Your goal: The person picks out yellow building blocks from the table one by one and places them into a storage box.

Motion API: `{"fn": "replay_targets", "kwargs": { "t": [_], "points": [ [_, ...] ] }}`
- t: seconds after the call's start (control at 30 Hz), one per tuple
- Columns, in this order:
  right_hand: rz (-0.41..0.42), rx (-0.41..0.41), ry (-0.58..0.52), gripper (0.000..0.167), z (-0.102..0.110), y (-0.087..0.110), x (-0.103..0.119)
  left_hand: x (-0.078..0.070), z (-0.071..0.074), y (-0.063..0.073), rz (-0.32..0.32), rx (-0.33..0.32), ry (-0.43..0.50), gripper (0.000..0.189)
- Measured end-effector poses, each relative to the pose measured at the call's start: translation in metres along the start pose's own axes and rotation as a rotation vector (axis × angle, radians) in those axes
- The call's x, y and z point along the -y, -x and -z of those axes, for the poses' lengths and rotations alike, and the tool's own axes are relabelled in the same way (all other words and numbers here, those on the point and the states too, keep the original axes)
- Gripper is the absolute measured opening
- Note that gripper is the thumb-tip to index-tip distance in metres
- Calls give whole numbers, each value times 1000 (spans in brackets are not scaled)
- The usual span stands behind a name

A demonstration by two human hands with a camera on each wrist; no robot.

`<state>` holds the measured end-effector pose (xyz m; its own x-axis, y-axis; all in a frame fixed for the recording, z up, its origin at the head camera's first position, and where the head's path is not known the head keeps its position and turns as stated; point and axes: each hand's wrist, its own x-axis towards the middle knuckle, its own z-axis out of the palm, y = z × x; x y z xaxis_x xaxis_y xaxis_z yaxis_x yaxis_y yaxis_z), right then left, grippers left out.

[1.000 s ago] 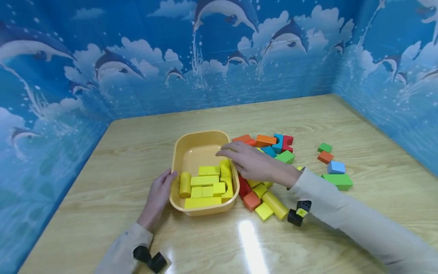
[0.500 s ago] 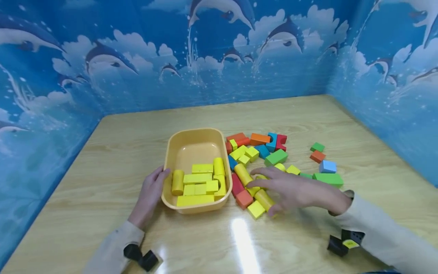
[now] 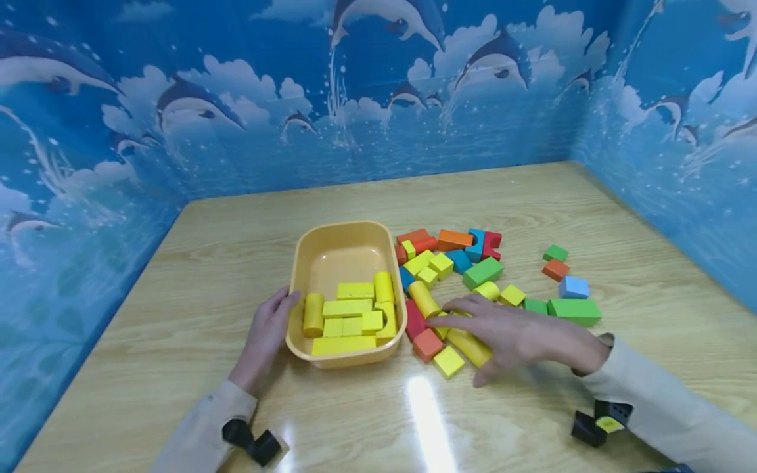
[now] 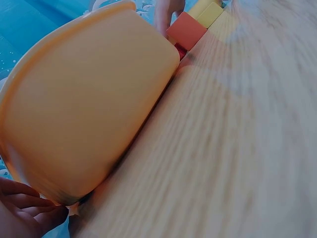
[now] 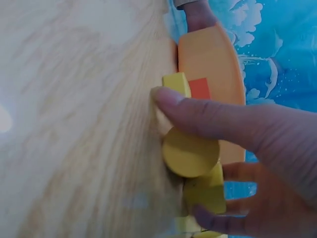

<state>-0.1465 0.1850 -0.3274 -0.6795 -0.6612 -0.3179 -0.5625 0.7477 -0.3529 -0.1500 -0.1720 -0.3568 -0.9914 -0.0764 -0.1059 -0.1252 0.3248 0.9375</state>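
Note:
A tan plastic tub (image 3: 331, 249) stands left of centre on the table, with several yellow blocks (image 3: 347, 309) lying in its near half. My left hand (image 3: 266, 338) holds the tub's left wall, thumb at the rim; the left wrist view shows its fingers (image 4: 29, 208) bent against the outer corner. To the tub's right, my right hand (image 3: 511, 332) spreads over a yellow cylinder (image 3: 470, 348) lying on the table. The right wrist view shows the cylinder's round end (image 5: 192, 152) between thumb and fingers; whether they touch it is unclear. A yellow block (image 3: 448, 362) lies near the fingertips.
Mixed blocks crowd the tub's right side, among them a red-orange block (image 3: 428, 345), a green block (image 3: 483, 272) and an orange block (image 3: 454, 240). Farther right lie a long green block (image 3: 575, 311) and a light-blue block (image 3: 573, 288). Dolphin-print curtains (image 3: 378, 131) border the table.
My right hand has moved from above the tub's right rim down and right to the yellow cylinder, and its fingers have settled nearer it. My left hand has stayed on the tub.

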Motion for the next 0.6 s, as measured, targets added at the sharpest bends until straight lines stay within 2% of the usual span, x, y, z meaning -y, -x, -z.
{"fn": "replay_targets", "kwargs": {
  "t": [0.17, 0.4, 0.6],
  "points": [
    [54, -106, 1, 84, -5, -3, -8, 1, 0, 0, -6, 11, 11, 51],
    [59, -198, -46, 75, -10, -4, -18, 1, 0, 1, -8, 10, 20, 51],
    [64, -289, -34, 68, -13, -4, -23, 0, 0, 1, -11, 0, 21, 50]
  ]
}}
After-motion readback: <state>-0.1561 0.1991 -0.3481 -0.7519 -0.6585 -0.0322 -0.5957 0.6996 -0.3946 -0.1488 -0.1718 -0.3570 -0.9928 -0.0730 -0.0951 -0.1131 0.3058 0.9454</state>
